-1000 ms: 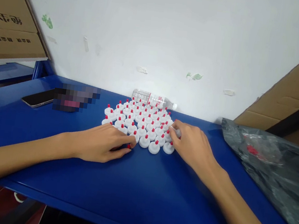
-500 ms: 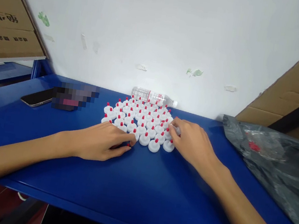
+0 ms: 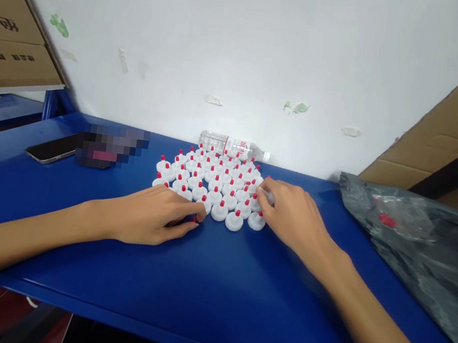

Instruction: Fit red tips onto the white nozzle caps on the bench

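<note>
Many round white caps with red nozzle tips (image 3: 219,210) stand upright in a tight cluster on the blue table (image 3: 205,282). My left hand (image 3: 154,215) rests at the cluster's near left edge. Its thumb and forefinger close round a cap, of which only a bit of red shows between them; the other fingers are curled and partly hidden. At the right edge, my right hand (image 3: 288,205) has thumb and fingertips pinched on a white cap, mostly covered by the fingers. Another cap (image 3: 256,221) stands just below those fingertips.
A clear plastic bottle (image 3: 235,146) lies on its side behind the caps, by the white wall. A phone (image 3: 52,148) and a blurred-out item lie at left. A dark grey plastic bag (image 3: 424,267) with a clear packet of red pieces (image 3: 405,218) lies at right. Cardboard (image 3: 14,33) stands at left.
The whole view has shifted slightly, with everything a little further left and up. Both hands keep almost the same pose at the caps.
</note>
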Demonstrator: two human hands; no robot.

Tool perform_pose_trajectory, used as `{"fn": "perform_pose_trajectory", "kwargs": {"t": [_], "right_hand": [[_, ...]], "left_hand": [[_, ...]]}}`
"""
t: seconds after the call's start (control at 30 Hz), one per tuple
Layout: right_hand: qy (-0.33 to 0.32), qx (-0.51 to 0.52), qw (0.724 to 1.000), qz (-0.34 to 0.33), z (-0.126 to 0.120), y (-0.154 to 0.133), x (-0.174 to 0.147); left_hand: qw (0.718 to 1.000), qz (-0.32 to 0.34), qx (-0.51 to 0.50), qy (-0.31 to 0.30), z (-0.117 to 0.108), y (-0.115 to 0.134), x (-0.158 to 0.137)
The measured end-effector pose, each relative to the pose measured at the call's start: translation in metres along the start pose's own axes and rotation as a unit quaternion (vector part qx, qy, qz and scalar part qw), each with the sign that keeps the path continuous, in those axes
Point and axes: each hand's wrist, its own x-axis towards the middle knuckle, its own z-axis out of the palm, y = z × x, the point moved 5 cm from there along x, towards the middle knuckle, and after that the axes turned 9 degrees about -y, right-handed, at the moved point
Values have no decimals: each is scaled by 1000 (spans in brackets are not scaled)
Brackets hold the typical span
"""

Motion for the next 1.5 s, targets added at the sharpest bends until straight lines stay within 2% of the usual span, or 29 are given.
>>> {"fn": "perform_pose_trajectory", "kwargs": {"t": [1.5], "right_hand": [[-12, 5, 1000, -19, 1, -1, -1]], "left_hand": [[1000, -9, 1, -13, 2, -1, -1]]}}
